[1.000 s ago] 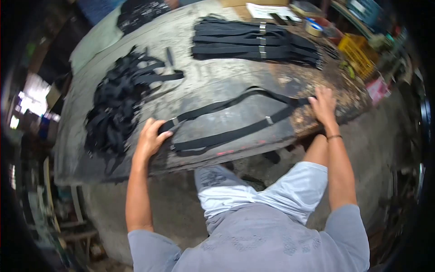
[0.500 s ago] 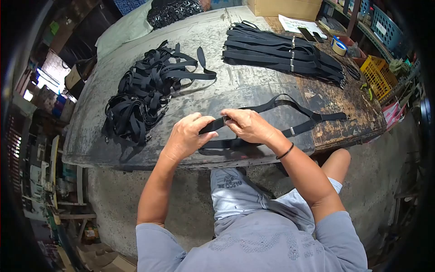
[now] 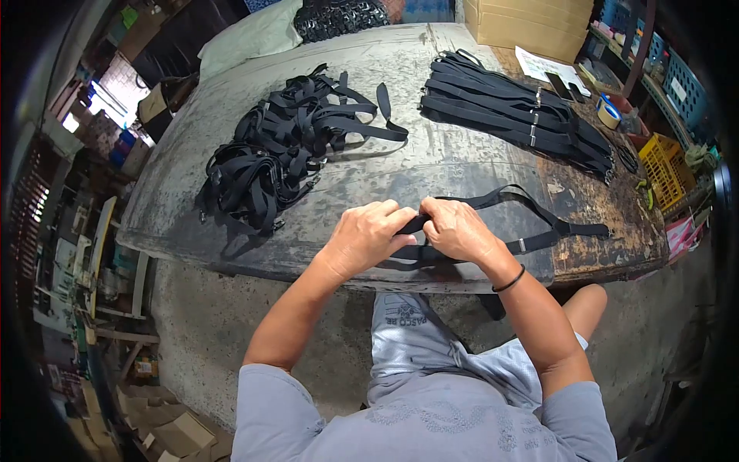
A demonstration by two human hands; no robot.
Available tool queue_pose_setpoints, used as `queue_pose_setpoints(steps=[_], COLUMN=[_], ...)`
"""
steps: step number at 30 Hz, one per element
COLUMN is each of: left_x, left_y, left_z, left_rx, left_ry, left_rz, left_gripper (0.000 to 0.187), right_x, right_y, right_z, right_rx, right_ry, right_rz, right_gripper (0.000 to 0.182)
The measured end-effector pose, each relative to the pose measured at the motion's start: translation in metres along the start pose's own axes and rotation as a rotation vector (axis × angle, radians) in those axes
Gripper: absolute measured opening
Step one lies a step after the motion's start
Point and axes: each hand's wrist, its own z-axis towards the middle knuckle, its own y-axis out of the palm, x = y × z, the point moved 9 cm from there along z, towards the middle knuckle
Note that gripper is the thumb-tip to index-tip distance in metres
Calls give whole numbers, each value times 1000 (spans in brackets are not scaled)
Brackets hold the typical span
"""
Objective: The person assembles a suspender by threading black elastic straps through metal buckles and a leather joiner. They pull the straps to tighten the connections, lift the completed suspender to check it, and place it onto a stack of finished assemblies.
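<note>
A pair of black elastic suspenders [image 3: 558,229] lies partly on the table before me, its straps meeting in a Y at the right. My left hand [image 3: 368,237] is closed on one strap, thumb along the near side. Right beside it, my right hand [image 3: 463,231] pinches the same strap with curled fingers. Only a short dark stretch of strap shows between them; any buckle there is hidden by the fingers. On the near strap sits a silver slider [image 3: 523,246], right of my right hand.
A tangled heap of black straps [image 3: 262,154] lies to the left. Neatly stacked suspenders [image 3: 516,112] with silver sliders lie at the back right, near papers, a phone [image 3: 558,86] and a tape roll [image 3: 608,114]. A cardboard box [image 3: 531,27] and yellow crate [image 3: 663,169] stand beyond.
The whole scene has shifted right in view as my head turned. A metal piece seen between my fingers before is now covered. Both hands still grip the strap.
</note>
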Motion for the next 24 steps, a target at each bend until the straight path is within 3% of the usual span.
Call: queue_pose_setpoints(steps=[6,8,10,12,13,24], left_x=[-7,-14,-20,-25,-28,-48], left_y=[-2,-8,-8,-8,-9,-9], left_z=[-1,-2,-1,-1,-1,-8], left_rx=[29,53,43,53,63,97], left_ry=[-29,-44,-77,-84,-95,-116], left_rz=[-10,-12,-74,-103,-125,-258], left_gripper=[41,41,40,39,38,34], right_x=[1,-3,-5,-21,-19,-17], right_y=[-7,-17,-18,-31,-28,-15], right_z=[-4,-9,-10,-16,-15,3], right_rx=[117,150,107,299,291,258], right_ry=[-94,-117,-85,-369,-391,-395], right_rz=[82,332,303,92,97,163], right_gripper=[23,32,40,41,44,41])
